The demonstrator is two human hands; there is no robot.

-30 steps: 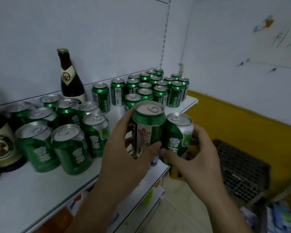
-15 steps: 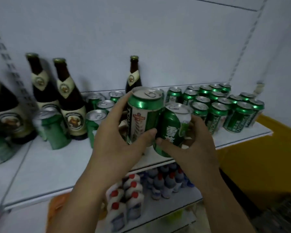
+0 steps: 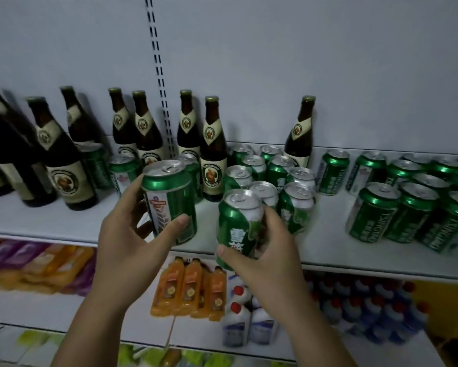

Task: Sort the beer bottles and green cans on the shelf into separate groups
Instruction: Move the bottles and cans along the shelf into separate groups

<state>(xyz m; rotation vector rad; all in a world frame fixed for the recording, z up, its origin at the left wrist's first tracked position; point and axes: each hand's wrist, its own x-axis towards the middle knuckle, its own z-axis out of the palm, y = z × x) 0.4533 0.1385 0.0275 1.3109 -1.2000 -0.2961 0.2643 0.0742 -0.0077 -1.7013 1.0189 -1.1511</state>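
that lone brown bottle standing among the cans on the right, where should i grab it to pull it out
Take the lone bottle by its neck, coming down from above and in front. It stands upright against the back wall with green cans packed around its base, so the body is hemmed in while the neck stands clear above them. Both hands hold cans now, left hand and right hand, so free one first.

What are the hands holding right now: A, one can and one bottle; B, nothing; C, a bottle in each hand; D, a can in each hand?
D: the left hand grips one green can and the right hand grips another can, both held in front of the shelf.
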